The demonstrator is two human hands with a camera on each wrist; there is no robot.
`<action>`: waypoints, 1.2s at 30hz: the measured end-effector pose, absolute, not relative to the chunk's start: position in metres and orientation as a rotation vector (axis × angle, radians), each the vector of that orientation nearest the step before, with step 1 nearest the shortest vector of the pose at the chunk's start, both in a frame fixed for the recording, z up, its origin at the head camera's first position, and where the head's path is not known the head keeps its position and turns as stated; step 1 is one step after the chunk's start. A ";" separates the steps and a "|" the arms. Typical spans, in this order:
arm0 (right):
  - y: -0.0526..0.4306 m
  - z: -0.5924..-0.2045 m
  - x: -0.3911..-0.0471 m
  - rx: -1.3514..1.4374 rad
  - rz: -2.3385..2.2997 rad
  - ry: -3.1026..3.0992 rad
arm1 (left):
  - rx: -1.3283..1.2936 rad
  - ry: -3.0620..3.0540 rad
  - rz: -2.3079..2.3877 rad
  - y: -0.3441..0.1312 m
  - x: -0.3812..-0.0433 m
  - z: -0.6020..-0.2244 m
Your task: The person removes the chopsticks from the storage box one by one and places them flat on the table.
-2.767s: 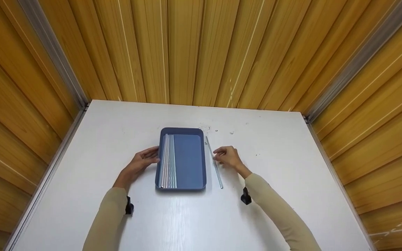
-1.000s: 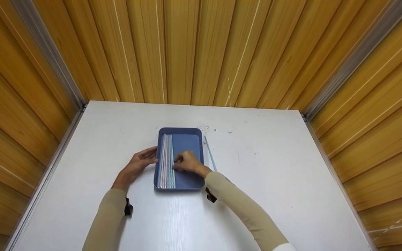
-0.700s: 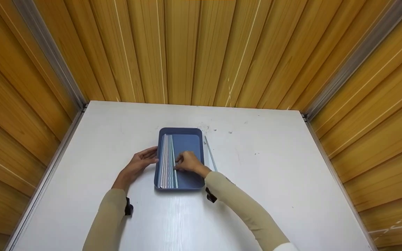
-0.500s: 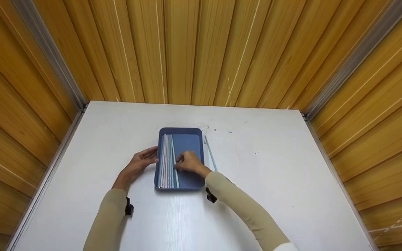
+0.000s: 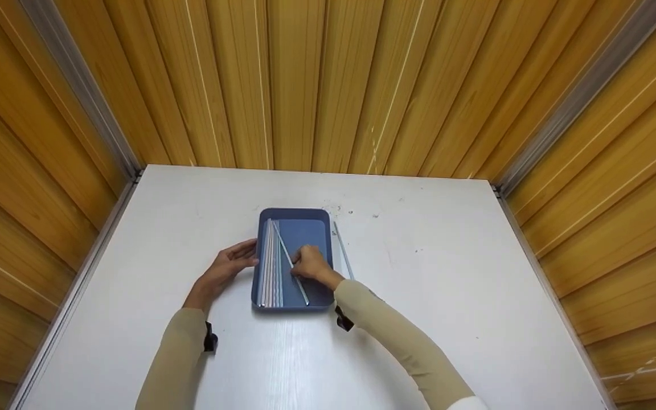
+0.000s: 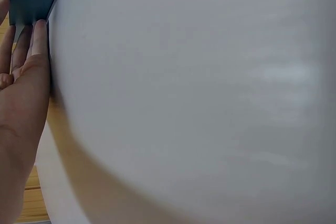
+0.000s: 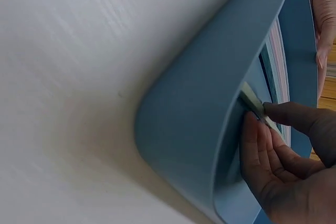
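Note:
A blue tray (image 5: 314, 230) lies on the table with a row of thin pastel straw-like sticks (image 5: 268, 267), pink, white and pale blue, along its left side. My right hand (image 5: 312, 265) reaches into the tray and pinches one pale green straw-like stick (image 5: 300, 290) between thumb and fingers. That stick slants, its near end to the right and its far end by the row. The right wrist view shows the pinch (image 7: 283, 145) behind the tray wall. My left hand (image 5: 228, 267) rests against the tray's left outer side, fingers extended.
One more pale blue straw-like stick (image 5: 342, 247) lies on the white table (image 5: 447, 256) just right of the tray; my right forearm hides its near end. Slatted wooden walls (image 5: 294, 85) rise behind and at both sides. Small dark marks dot the tabletop beyond the tray.
My right hand has gone from beside the stick on the table into the tray. There it has drawn the row's rightmost stick away, its near end swinging right. My left hand stays put.

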State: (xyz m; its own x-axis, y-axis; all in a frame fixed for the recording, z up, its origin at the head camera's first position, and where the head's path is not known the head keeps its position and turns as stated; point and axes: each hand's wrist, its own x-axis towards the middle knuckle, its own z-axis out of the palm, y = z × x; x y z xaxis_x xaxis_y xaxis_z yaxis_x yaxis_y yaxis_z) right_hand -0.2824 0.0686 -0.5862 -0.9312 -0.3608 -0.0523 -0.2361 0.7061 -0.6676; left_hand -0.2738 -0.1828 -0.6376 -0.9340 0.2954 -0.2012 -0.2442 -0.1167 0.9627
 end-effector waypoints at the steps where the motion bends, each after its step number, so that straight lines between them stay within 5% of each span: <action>1: 0.069 -0.586 -0.282 -0.482 -1.041 2.736 | 0.057 1.805 2.110 -0.183 -0.274 -0.638; 36: 0.090 -0.547 -0.284 -0.625 -1.133 2.757 | 0.051 1.821 2.103 -0.184 -0.275 -0.637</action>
State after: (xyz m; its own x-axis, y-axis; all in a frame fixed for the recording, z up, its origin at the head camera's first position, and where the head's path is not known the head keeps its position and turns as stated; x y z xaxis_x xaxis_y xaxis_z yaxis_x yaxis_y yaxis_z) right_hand -0.2844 0.0901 -0.5468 -0.9112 -0.4066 0.0656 -0.3353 0.6398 -0.6916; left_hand -0.2746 -0.1840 -0.6367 -0.9354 0.2890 -0.2036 -0.2429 -0.1070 0.9641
